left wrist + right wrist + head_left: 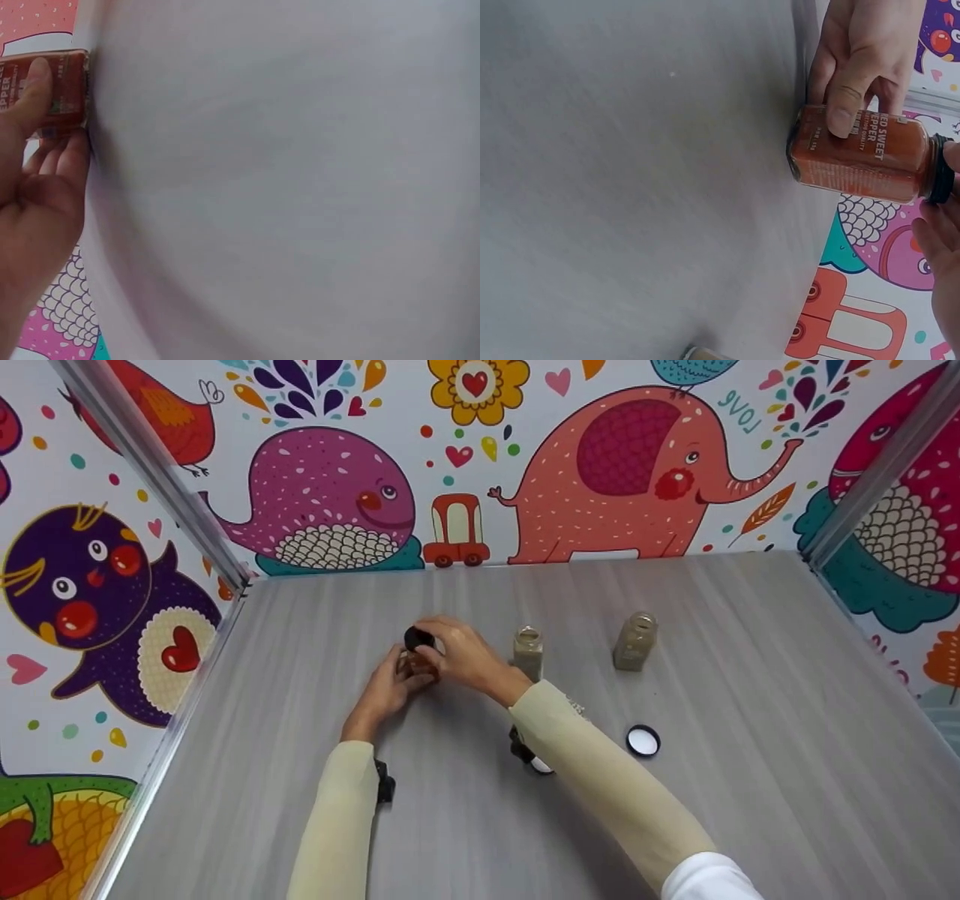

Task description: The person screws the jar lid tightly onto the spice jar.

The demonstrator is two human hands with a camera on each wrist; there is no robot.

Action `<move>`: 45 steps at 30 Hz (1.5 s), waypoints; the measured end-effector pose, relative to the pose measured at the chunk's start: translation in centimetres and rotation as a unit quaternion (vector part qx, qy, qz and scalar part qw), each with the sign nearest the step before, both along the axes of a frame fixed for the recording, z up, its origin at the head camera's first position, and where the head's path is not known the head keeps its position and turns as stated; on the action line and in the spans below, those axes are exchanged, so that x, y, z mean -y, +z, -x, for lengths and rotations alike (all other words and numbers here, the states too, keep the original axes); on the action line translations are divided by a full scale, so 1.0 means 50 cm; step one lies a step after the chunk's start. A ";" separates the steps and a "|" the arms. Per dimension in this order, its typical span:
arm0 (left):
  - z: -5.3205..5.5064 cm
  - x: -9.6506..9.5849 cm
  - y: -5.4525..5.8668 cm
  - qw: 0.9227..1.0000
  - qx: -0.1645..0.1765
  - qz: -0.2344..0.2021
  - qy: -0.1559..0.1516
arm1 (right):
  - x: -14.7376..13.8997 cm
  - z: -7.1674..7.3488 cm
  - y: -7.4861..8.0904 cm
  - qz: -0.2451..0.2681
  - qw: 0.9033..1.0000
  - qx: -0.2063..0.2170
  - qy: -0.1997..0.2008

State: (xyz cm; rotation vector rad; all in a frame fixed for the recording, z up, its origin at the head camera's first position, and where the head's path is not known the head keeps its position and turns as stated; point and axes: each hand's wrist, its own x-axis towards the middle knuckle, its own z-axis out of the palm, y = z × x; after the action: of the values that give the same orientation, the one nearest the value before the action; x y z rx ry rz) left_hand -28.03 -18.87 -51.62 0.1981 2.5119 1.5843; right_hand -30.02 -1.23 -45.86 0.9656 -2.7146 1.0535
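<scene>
A glass spice jar of red sweet pepper powder stands upright on the table, in the left half of the head view. Around its lower body my left hand grips, thumb across the label in the right wrist view. At the jar's top, the fingers of my right hand pinch the black lid. The lid sits at the neck of the jar in the right wrist view. In the left wrist view only the jar's lower part shows, with the left hand holding it.
Two lidless jars of greyish-brown powder, one near my right wrist and another farther right, stand on the grey table. A black-rimmed lid lies white side up. A second lid is partly hidden under the right forearm.
</scene>
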 end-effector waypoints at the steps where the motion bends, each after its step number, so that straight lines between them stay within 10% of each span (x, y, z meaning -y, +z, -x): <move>1: 0.000 0.000 -0.001 1.000 0.000 0.003 -0.001 | 0.000 0.000 0.000 -0.003 1.000 0.002 -0.002; 45: -0.001 0.000 0.002 1.000 0.009 -0.004 -0.003 | 0.000 -0.005 -0.003 -0.040 0.999 -0.025 0.008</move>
State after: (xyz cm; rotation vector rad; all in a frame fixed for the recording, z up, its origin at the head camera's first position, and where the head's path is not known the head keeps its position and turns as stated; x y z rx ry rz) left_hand -27.96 -18.88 -51.54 0.1909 2.4892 1.5863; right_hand -29.78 -1.25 -46.01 1.0126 -2.7312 0.9181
